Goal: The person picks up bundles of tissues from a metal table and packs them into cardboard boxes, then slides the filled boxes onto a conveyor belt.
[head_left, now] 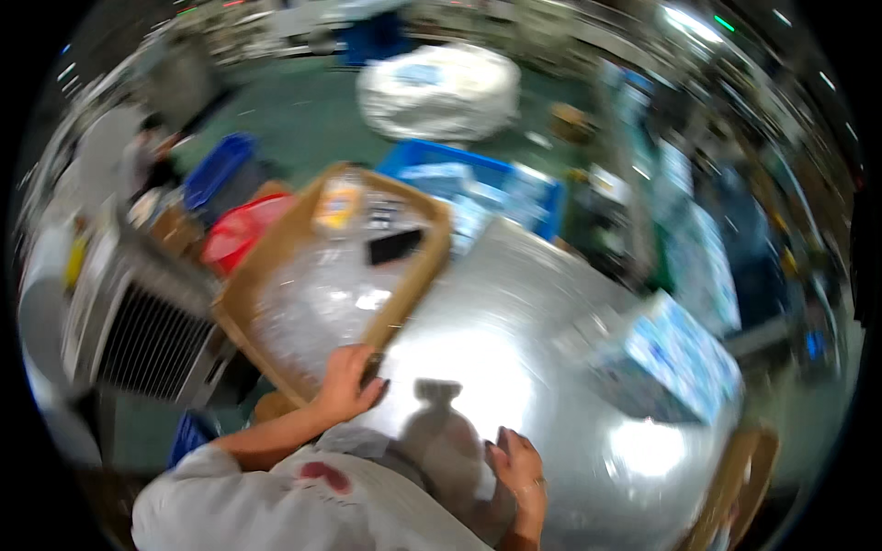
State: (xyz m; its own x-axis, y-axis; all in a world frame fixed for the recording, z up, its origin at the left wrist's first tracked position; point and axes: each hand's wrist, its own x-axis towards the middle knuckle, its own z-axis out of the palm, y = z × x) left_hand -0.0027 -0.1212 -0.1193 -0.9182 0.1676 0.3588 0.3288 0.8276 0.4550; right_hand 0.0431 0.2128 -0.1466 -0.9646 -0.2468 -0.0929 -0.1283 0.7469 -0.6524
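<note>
My left hand (347,384) is at the near corner of a shallow cardboard tray (415,292), its fingers apart and seeming to touch the rim. Clear plastic bags (308,298) fill much of the tray, along with a dark flat rectangular object (395,247) and an orange-and-white packet (338,208). Over the shiny metal table (478,312) my right hand (519,466) hovers or rests with fingers apart, holding nothing visible. A blue-and-white patterned pack (666,363) stands on the table to the right. Motion blur softens fine detail.
Behind the table sits a blue crate (542,204) with pale blue packs. A large white sack (439,90) stands farther back. On the left are a red basin (241,230), a blue bin (217,172), a grilled appliance (152,335) and a seated person (147,161). A cardboard box (740,477) is lower right.
</note>
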